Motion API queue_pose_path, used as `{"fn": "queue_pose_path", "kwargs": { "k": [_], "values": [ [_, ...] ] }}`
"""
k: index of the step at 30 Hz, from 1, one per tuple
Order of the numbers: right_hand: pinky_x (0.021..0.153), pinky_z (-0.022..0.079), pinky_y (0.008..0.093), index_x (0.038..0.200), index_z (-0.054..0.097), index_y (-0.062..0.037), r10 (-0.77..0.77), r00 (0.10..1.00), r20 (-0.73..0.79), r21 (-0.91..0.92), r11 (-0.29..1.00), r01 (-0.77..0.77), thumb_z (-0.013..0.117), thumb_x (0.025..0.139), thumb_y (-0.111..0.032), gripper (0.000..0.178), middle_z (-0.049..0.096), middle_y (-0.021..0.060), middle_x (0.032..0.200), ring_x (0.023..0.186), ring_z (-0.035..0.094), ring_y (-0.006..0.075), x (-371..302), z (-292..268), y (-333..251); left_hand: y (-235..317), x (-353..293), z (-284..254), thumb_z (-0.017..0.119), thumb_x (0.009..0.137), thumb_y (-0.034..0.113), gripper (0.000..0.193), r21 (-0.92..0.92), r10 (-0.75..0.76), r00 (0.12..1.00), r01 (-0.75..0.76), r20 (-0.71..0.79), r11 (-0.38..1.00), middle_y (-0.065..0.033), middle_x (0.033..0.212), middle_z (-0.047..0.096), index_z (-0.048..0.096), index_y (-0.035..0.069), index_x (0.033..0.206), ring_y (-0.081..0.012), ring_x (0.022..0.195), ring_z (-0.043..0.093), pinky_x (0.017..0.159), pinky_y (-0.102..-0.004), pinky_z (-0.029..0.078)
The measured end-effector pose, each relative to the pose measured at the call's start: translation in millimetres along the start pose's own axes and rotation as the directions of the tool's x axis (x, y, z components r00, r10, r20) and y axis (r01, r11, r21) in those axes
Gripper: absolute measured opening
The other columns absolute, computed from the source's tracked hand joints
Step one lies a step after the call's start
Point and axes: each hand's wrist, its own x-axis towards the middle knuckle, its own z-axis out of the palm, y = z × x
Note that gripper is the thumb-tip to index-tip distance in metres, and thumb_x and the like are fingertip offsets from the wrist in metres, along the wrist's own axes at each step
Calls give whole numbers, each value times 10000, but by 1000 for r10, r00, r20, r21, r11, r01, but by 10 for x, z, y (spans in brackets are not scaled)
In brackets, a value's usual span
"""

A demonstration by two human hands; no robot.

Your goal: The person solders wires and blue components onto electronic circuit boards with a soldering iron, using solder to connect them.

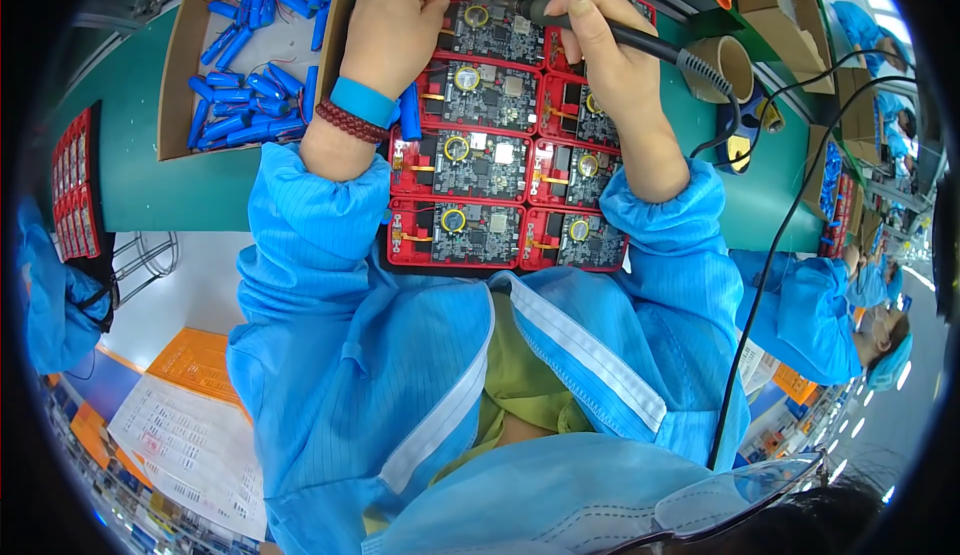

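My right hand [615, 65] is closed around a soldering iron [640, 43], its tip pointing left over a circuit board [505, 35] in the upper part of the red tray of cases. My left hand [393, 30] has its fingers pinched together at that board's left edge; whatever they hold is too small or hidden to make out. Each red case [400, 217] carries a dark board with a round coin cell [453, 221] ringed in yellow. A blue cylindrical battery [410, 112] lies beside my left wrist, against the cases.
Left of the cases, a cardboard box [178, 85] holds many blue batteries with thin wires. A tape roll [722, 70] stands on the green table [140, 190] at right. The iron's black cable [770, 245] hangs down the right side. A co-worker [800, 305] sits at right.
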Motion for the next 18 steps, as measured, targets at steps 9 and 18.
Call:
{"fn": "queue_pose_path", "kwargs": {
  "k": [9,18],
  "values": [
    [491,371,207,911,642,-51,-2,1000,22,4,1000,2,531,939,-289,263,527,-16,655,545,454,43,-8,17,39,8,5,0,613,812,139,103,23,-18,999,17,34,1000,-128,736,556,616,36,806,-306,728,538,634,-405,420],
    [494,364,208,912,636,-50,-28,999,43,-13,999,29,531,940,-281,256,499,-20,636,549,446,43,1,35,44,13,47,-40,608,809,138,100,-6,13,996,-12,84,1000,-127,708,547,615,38,802,-308,706,536,614,-409,419]
  ]
}}
